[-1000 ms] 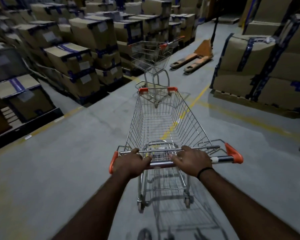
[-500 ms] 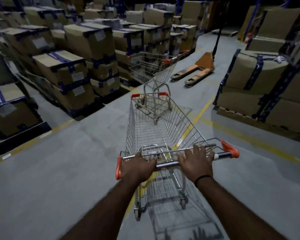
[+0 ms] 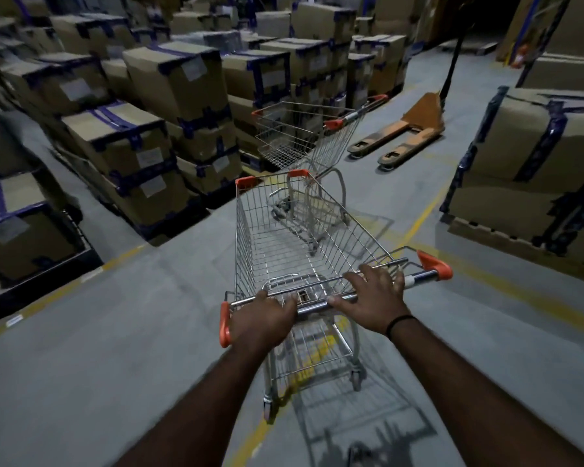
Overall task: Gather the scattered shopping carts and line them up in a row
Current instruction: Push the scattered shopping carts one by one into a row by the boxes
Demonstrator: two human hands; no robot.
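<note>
Grey warehouse floor [image 3: 98,365], yellow lines. Taped box stacks [image 3: 179,82] L & R. Orange pallet jack [image 3: 405,129] far R. Near cart [image 3: 246,237] mid-aisle, nose close behind far cart [image 3: 304,136]; contact unclear. Left grip [image 3: 262,320] clamped round handle bar [image 3: 317,306]; right grip [image 3: 373,296] apart, fingers spread flat on it.

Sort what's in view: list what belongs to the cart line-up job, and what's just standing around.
Job:
- near shopping cart, its handle gripped by the left hand, with the right hand laid flat on it
- far shopping cart, just ahead

Standing around:
- orange pallet jack
- taped cardboard boxes
- wrapped pallet load on the right
</note>
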